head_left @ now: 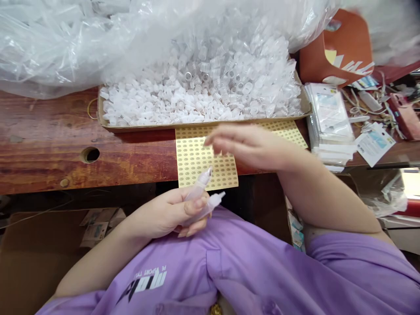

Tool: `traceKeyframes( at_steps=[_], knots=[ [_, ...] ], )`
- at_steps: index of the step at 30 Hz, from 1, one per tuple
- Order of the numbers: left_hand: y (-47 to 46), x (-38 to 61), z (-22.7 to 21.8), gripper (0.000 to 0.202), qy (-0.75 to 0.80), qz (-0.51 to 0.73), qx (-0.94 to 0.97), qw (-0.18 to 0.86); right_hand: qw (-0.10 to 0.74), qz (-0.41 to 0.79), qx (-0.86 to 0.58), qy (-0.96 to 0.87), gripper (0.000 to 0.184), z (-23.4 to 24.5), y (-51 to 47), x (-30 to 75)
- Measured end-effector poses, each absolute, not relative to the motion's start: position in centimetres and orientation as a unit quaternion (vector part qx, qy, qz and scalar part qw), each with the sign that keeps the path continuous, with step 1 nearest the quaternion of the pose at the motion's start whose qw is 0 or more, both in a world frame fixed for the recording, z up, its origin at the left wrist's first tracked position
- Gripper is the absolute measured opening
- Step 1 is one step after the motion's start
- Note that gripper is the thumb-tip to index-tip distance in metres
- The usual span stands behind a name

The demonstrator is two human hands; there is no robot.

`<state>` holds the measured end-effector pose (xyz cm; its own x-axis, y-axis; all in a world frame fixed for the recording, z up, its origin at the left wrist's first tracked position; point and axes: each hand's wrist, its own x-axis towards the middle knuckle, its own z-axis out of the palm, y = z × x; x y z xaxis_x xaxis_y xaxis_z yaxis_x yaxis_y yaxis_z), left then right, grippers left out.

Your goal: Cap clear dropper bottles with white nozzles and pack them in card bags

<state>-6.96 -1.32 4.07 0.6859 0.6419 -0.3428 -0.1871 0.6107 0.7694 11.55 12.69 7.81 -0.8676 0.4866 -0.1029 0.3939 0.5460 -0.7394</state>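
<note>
My left hand [173, 214] is closed around two small clear plastic dropper bottles [205, 197], their capped tips pointing up and to the right, just above my lap. My right hand [246, 144] hovers over a yellow sheet of small oval stickers [197, 162] lying on the wooden table edge. Its fingers are blurred by motion and stretched toward the left; I cannot make out anything in them. Behind the sheet stands a flat cardboard tray [105, 124] heaped with several clear bottles and white caps [203, 92].
A big clear plastic bag [65, 43] lies over the back of the table. An orange box [341, 48] and stacks of packaged cards [328, 118] sit at the right. The wooden table [49, 144] has a round hole at the left. A cardboard box [33, 253] stands below.
</note>
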Motion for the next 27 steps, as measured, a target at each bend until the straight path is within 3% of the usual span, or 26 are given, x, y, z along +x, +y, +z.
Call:
traceKeyframes(
  at_steps=[3,6,13,20,22,24,27],
  knots=[
    [-1.4,-7.2,4.7,0.05,0.383,0.283,0.385,0.79,0.15,0.175,-0.419,-0.878,0.012,8.1,17.2,11.1],
    [-1.6,-7.5,5.0,0.045,0.433,0.317,0.391,0.748,0.118,0.075,-0.43,-0.892,0.004,6.4,22.1,10.2],
    [-2.5,-8.5,4.3,0.042,0.455,0.319,0.386,0.736,0.093,0.061,-0.345,-0.932,0.032,1.2,27.1,8.2],
    [-3.0,-9.0,4.3,0.039,0.461,0.338,0.375,0.729,0.101,0.042,-0.428,-0.897,0.015,5.3,23.3,9.5],
    [-3.1,-9.0,4.5,0.036,0.452,0.34,0.38,0.732,0.125,0.078,-0.491,-0.859,0.008,7.4,20.8,9.9],
    [-3.0,-9.0,4.6,0.035,0.443,0.336,0.389,0.735,0.157,0.194,-0.498,-0.83,0.018,8.8,17.7,10.2],
    [-2.9,-9.0,4.5,0.034,0.446,0.315,0.399,0.737,0.186,0.419,-0.371,-0.808,0.02,9.0,12.7,10.8]
  ],
)
